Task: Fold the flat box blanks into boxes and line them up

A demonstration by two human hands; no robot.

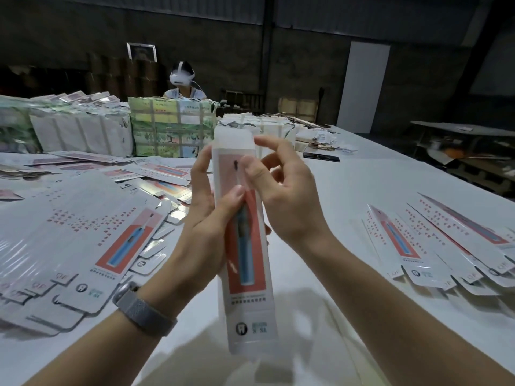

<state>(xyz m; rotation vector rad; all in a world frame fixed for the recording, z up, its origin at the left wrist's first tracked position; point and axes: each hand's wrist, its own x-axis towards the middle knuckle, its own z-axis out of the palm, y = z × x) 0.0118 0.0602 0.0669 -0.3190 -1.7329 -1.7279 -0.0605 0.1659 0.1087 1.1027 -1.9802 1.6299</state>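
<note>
A long white box with a red panel and a blue toothbrush picture stands nearly upright in the middle, held above the table. My left hand grips its left side, thumb pressed on the front face. My right hand holds the upper right edge, thumb on the front and fingers partly spread behind. The top flap sticks up. A stack of flat box blanks lies at the left. Several folded boxes lie side by side in a row at the right.
The white table runs far back. Loose blanks are scattered behind the stack. Strapped bundles stand at the back left, with a person wearing a headset behind them. A dark phone-like slab lies at the back.
</note>
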